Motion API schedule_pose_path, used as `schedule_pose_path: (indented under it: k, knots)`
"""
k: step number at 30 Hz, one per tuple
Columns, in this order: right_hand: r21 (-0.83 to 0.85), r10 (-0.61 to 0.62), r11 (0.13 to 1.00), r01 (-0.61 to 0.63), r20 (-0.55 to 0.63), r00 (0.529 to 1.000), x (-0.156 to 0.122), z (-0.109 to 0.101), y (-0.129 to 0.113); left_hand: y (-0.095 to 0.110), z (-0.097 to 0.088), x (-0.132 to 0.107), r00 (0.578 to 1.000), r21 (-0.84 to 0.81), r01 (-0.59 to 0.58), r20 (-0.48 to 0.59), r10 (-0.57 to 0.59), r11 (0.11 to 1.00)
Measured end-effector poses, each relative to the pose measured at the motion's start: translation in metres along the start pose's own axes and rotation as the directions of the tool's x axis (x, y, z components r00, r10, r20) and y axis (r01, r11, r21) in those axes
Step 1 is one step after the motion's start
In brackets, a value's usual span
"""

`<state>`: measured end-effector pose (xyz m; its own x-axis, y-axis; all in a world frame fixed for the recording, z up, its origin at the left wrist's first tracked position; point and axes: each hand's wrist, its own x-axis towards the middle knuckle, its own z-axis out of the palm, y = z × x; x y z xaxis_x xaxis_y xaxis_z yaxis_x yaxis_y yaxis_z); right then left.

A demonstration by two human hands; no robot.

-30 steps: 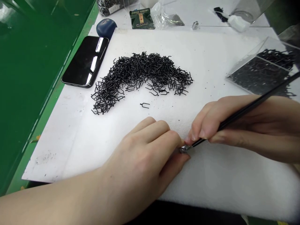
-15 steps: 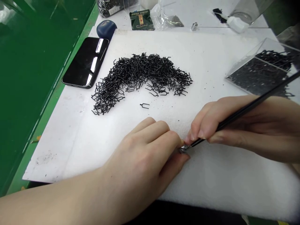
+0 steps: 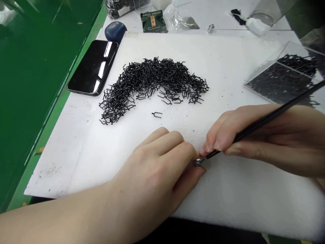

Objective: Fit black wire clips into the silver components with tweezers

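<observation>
Between the thumb and index finger of my left hand (image 3: pixel 157 166), a small shiny metal piece (image 3: pixel 198 162) is pinched. My fingers hide most of it. My right hand (image 3: pixel 254 139) is closed around a slim black pen-like tool (image 3: pixel 261 125), whose thin tip meets the metal piece; whether it is a blade or tweezers I cannot tell. The hands nearly touch at the fingertips, low over the white foam sheet (image 3: pixel 101 162). Beyond them lies one loose black two-pronged part (image 3: pixel 157 115). Farther back, many alike form a curved pile (image 3: pixel 157 76).
A phone (image 3: pixel 93 67) and a dark blue rounded object (image 3: pixel 115 31) lie at the left. At the right stands a tilted clear box (image 3: pixel 281 74) of black parts. Along the back are a green packet (image 3: pixel 153 22), a second metal piece (image 3: pixel 210 28) and a clear jar (image 3: pixel 269 13).
Almost nothing differs. The black tool and my right hand have shifted very slightly; my left hand keeps its pinch on the metal piece.
</observation>
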<state>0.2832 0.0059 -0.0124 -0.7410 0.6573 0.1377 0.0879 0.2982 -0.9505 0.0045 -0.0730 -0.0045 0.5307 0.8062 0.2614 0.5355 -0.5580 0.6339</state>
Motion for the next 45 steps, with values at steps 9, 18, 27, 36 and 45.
schedule_pose_path:
  k: [9, 18, 27, 36, 45]
  knots:
    - [-0.211, -0.226, 0.961, 0.177, -0.238, 0.945, 0.006, -0.002, -0.015, -0.005, 0.004, 0.001, 1.000, -0.024, -0.007, -0.023, 0.007, 1.000]
    - [-0.766, -0.148, 0.638, 0.079, -0.021, 0.989, -0.027, -0.005, -0.034, -0.015, 0.017, -0.003, 0.994, 0.030, -0.082, -0.069, 0.084, 0.996]
    - [-0.776, -0.096, 0.631, -0.003, -0.083, 0.992, 0.020, 0.010, -0.062, -0.021, 0.026, -0.003, 0.998, 0.138, -0.051, 0.039, 0.046, 0.989]
    - [-0.727, 0.136, 0.677, -0.113, -0.027, 0.990, 0.108, 0.040, -0.005, -0.026, 0.036, -0.003, 0.992, 0.167, -0.035, 0.125, 0.015, 0.985]
    - [-0.571, 0.039, 0.792, -0.215, -0.305, 0.952, 0.084, 0.031, -0.008, -0.029, 0.033, -0.005, 0.995, 0.037, 0.043, 0.086, -0.046, 0.998]
